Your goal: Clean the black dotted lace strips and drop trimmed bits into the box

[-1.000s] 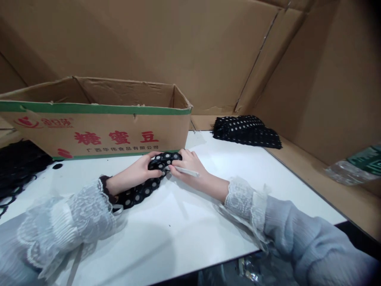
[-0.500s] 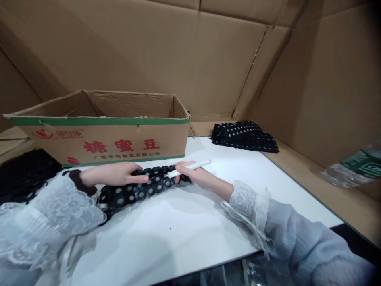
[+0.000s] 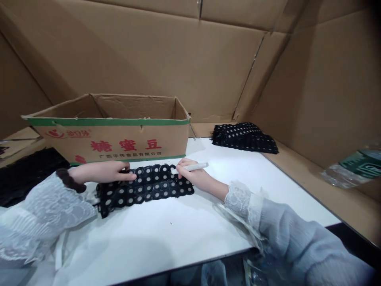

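Observation:
A black piece of fabric with rows of pale dots [image 3: 149, 184] lies flat on the white tabletop [image 3: 178, 230]. My left hand [image 3: 104, 172] rests on its upper left part, fingers apart, pressing on it. At its upper right corner is my right hand [image 3: 193, 174], fingers closed round a white pen [image 3: 198, 166]. The pen's tip points left, at the fabric's upper edge.
Behind the fabric stands an open cardboard box [image 3: 131, 139] with red lettering. More dotted black fabric [image 3: 244, 137] lies at the back right, and dark fabric [image 3: 29, 174] at the far left. A plastic bottle [image 3: 357, 167] is at the right.
The dotted fabric now lies flatter and spread wider, where before it was bunched up. My left hand has shifted slightly left. My right hand still has the pen, now clear of the fabric's folded end.

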A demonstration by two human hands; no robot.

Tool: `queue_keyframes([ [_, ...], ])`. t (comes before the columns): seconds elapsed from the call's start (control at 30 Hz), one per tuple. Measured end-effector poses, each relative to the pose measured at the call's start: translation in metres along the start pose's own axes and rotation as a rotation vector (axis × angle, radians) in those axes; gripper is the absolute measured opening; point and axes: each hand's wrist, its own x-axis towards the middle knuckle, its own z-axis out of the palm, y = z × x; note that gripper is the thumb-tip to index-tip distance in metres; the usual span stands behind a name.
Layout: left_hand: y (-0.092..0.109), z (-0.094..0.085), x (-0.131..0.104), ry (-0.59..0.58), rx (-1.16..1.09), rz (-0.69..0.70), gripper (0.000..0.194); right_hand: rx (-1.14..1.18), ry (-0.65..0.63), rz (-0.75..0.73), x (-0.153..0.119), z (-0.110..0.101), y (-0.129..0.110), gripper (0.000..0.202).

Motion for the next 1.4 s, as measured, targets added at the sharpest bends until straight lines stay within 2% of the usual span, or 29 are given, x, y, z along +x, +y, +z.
queue_keyframes([
  [0.03,-0.005,-0.001,-0.001,-0.049,0.067,-0.040,0.051,0.004,-0.002,-0.003,0.000,0.000,0.000,0.035],
  [0.07,-0.007,0.000,-0.003,-0.042,0.147,-0.067,0.053,0.009,-0.006,-0.009,0.000,0.001,0.000,0.035],
  [0.13,-0.003,0.004,-0.004,0.108,0.321,-0.059,0.056,0.017,0.000,-0.023,0.001,0.003,0.002,0.035],
  [0.2,0.012,0.011,-0.001,0.245,0.400,0.028,0.055,0.017,0.015,-0.037,0.001,0.005,0.005,0.034],
  [0.3,0.043,0.026,0.009,0.276,0.246,0.182,0.051,-0.011,0.032,-0.066,0.002,0.007,0.009,0.034],
  [0.37,0.060,0.036,0.018,0.252,0.096,0.267,0.047,-0.043,0.044,-0.076,0.002,0.008,0.010,0.033],
  [0.43,0.069,0.046,0.025,0.197,-0.035,0.324,0.041,-0.072,0.054,-0.074,0.001,0.009,0.010,0.033],
  [0.53,0.069,0.053,0.029,0.097,-0.216,0.318,0.035,-0.102,0.049,-0.072,0.002,0.010,0.009,0.033],
  [0.6,0.067,0.055,0.028,0.075,-0.302,0.284,0.035,-0.114,0.050,-0.067,0.003,0.011,0.009,0.033],
  [0.9,0.069,0.062,0.025,0.144,-0.349,0.260,0.034,-0.212,0.048,-0.092,0.007,0.017,0.011,0.034],
  [1.03,0.068,0.065,0.024,0.213,-0.283,0.265,0.032,-0.373,0.071,-0.056,0.016,0.023,0.018,0.031],
  [1.13,0.068,0.066,0.023,0.271,-0.235,0.206,0.030,-0.469,0.088,-0.016,0.026,0.026,0.023,0.031],
  [1.27,0.069,0.066,0.022,0.276,-0.269,0.156,0.028,-0.306,0.095,-0.040,0.029,0.020,0.021,0.033],
  [1.4,0.069,0.067,0.024,0.288,-0.334,0.127,0.029,-0.010,0.047,0.061,0.020,0.005,0.011,0.040],
])
